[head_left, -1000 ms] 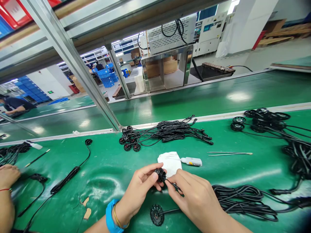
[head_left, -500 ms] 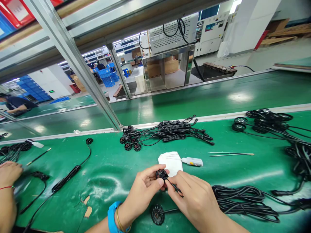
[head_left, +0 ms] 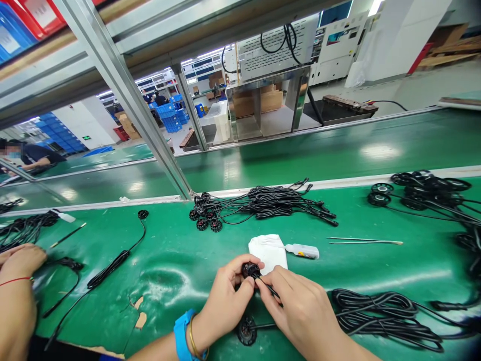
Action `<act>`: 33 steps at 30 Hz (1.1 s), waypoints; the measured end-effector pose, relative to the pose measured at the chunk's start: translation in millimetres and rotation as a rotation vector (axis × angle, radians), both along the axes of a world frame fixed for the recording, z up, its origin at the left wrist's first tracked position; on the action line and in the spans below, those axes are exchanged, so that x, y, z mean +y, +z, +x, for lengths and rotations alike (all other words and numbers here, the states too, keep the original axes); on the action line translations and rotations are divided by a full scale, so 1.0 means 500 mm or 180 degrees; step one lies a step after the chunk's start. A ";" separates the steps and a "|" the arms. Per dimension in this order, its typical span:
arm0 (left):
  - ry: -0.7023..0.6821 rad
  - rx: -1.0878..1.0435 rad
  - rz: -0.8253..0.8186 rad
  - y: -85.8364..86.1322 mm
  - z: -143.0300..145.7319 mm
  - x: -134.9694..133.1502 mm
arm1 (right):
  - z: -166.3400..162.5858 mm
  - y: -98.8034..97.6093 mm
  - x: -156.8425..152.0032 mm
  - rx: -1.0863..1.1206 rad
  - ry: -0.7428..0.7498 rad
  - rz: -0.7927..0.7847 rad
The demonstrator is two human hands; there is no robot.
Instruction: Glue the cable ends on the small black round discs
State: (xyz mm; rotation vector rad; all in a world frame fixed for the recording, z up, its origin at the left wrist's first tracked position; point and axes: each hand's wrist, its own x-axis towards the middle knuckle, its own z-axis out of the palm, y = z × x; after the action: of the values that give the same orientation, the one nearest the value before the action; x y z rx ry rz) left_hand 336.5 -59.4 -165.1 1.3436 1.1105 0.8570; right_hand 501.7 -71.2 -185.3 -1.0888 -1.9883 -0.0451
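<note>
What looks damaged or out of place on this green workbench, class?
The green mat is torn near the front edge, left of the left hand: two small patches show brown beneath. The left hand holds a black round part, the right hand its cable.

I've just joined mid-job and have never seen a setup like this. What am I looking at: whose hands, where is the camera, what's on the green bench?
There is no machine here. A person works with two bare hands, and the one camera sits on their head, looking forward and down. The left hand, above a blue wristband, pinches a small round black part. The right hand pinches the thin black lead running from it. Just beyond, on the green bench, lie a white cloth, a small white tube and tweezers. Black cable bundles lie further back and at the right. The hand at far left is a co-worker's.
</note>
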 end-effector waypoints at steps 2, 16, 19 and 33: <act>0.0028 0.0010 -0.0001 0.000 0.002 -0.001 | 0.001 0.000 0.000 -0.0018 -0.0004 -0.0016; 0.0338 0.0101 -0.0087 -0.009 0.006 0.010 | 0.008 0.002 -0.003 -0.0062 0.0061 -0.0124; 0.0338 0.0186 -0.0058 -0.009 0.003 0.007 | 0.010 0.011 -0.003 -0.0062 0.0097 0.0000; -0.0115 0.0341 0.0185 -0.012 -0.015 -0.020 | 0.013 0.005 -0.003 -0.0215 -0.0115 0.0113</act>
State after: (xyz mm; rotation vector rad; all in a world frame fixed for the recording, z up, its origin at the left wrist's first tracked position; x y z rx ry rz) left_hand 328.8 -69.4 -170.9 1.4680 1.1478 0.8039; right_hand 508.1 -72.8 -182.6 -1.1135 -2.0200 -0.1376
